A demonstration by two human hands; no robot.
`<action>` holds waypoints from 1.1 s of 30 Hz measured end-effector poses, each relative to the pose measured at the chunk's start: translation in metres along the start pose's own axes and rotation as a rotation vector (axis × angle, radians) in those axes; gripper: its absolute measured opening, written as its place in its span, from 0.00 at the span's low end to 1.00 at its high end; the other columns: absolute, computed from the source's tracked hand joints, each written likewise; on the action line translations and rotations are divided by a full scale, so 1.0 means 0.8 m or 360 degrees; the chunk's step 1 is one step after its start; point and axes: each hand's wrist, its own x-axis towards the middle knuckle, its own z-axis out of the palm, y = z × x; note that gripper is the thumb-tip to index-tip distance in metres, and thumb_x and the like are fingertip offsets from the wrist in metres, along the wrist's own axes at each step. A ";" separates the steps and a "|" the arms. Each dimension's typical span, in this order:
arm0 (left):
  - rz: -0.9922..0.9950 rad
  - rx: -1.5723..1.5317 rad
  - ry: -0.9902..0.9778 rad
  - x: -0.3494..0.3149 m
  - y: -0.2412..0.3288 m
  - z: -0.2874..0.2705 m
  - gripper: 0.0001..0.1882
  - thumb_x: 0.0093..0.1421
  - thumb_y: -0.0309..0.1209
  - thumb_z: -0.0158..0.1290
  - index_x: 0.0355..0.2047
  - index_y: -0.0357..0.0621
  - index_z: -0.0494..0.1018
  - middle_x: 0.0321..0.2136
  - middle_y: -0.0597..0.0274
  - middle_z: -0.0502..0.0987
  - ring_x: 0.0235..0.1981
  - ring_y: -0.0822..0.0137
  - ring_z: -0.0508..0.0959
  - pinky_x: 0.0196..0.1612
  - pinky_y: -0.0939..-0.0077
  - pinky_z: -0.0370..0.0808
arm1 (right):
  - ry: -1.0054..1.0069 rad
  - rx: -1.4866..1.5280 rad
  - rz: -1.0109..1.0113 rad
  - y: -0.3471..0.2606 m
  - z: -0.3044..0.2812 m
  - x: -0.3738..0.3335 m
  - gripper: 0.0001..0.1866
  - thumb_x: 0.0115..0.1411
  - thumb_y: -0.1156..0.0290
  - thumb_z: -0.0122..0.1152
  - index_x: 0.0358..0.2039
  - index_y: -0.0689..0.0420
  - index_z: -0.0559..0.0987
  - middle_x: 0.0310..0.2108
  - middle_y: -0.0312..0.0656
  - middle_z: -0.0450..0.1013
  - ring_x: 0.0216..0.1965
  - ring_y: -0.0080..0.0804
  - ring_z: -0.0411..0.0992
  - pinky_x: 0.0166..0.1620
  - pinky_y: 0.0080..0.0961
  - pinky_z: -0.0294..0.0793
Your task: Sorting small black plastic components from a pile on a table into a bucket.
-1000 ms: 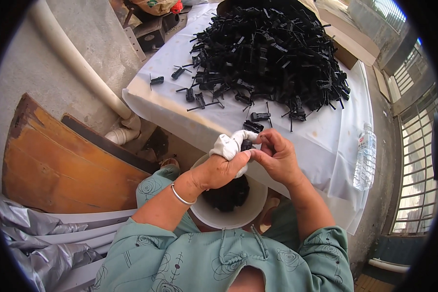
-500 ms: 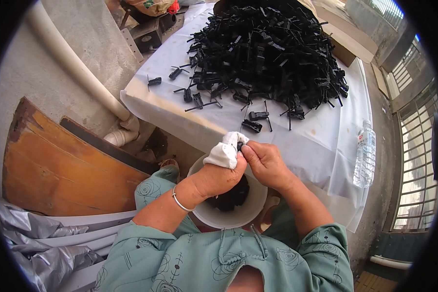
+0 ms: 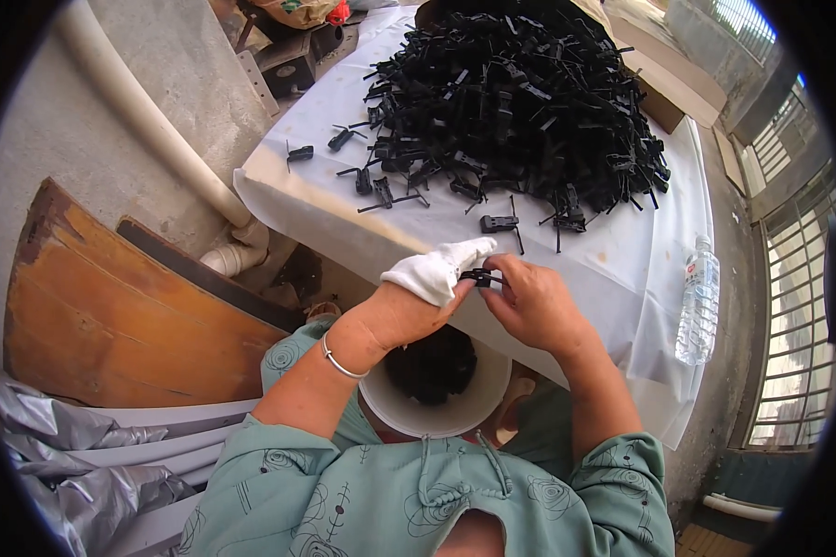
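My left hand [image 3: 416, 295], its fingers wrapped in a white cloth glove, pinches one side of a small black plastic part [image 3: 477, 277] with thin prongs. The thumb and fingers of my right hand [image 3: 541, 302] grip the other side. Both hands hold it above the front edge of the table. Just beyond them, a similar loose part [image 3: 500, 224] lies on the white plastic sheet [image 3: 344, 223]. A large heap of such black parts [image 3: 511, 121] covers the back of the table. Below my hands stands a white bucket [image 3: 437, 425] with dark pieces inside, too shadowed to make out.
A clear plastic bottle [image 3: 698, 302] stands near the table's right edge. Cardboard flaps [image 3: 673, 84] rise behind the heap. At left are a brown wooden board [image 3: 130, 316], a pale pipe [image 3: 149, 121] and silvery wrapped lengths [image 3: 111, 464].
One of two loose parts near the table's front has gone from the sheet. A pronged black part now shows between my hands, where only a small dark bit was visible.
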 end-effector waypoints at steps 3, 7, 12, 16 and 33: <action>0.0004 -0.0118 -0.0161 -0.004 -0.006 0.000 0.18 0.57 0.22 0.45 0.49 0.38 0.62 0.33 0.57 0.75 0.30 0.62 0.77 0.34 0.76 0.74 | 0.0165 0.0334 0.0087 -0.002 0.001 -0.003 0.09 0.51 0.78 0.55 0.35 0.60 0.72 0.18 0.38 0.67 0.17 0.27 0.63 0.23 0.22 0.64; -0.0646 -0.1311 -0.0407 -0.007 0.008 0.008 0.17 0.61 0.26 0.41 0.50 0.40 0.59 0.27 0.64 0.71 0.20 0.79 0.73 0.21 0.87 0.68 | 0.0458 0.0597 0.0202 0.001 0.011 -0.004 0.06 0.53 0.80 0.52 0.34 0.61 0.72 0.17 0.33 0.64 0.17 0.16 0.59 0.21 0.16 0.60; -0.0887 -0.1821 -0.0182 -0.011 0.008 0.021 0.13 0.61 0.28 0.44 0.46 0.39 0.63 0.28 0.67 0.71 0.20 0.80 0.71 0.20 0.87 0.67 | 0.0622 0.0682 0.0170 -0.010 0.025 -0.002 0.07 0.53 0.80 0.52 0.35 0.61 0.72 0.18 0.33 0.65 0.18 0.15 0.59 0.21 0.16 0.60; -0.0936 -0.1786 0.0053 -0.009 0.017 0.024 0.12 0.61 0.27 0.46 0.44 0.38 0.66 0.27 0.69 0.71 0.20 0.81 0.68 0.20 0.87 0.67 | 0.0422 0.0713 0.0033 -0.012 0.007 -0.007 0.07 0.53 0.78 0.56 0.34 0.61 0.71 0.18 0.33 0.66 0.17 0.15 0.59 0.21 0.16 0.59; -0.0346 -0.0564 0.0268 -0.021 0.005 0.031 0.16 0.53 0.22 0.49 0.43 0.32 0.68 0.34 0.56 0.74 0.32 0.70 0.74 0.37 0.79 0.73 | 0.0044 0.0717 0.0390 -0.016 0.016 -0.003 0.14 0.61 0.67 0.50 0.23 0.64 0.71 0.16 0.36 0.66 0.21 0.20 0.61 0.26 0.24 0.64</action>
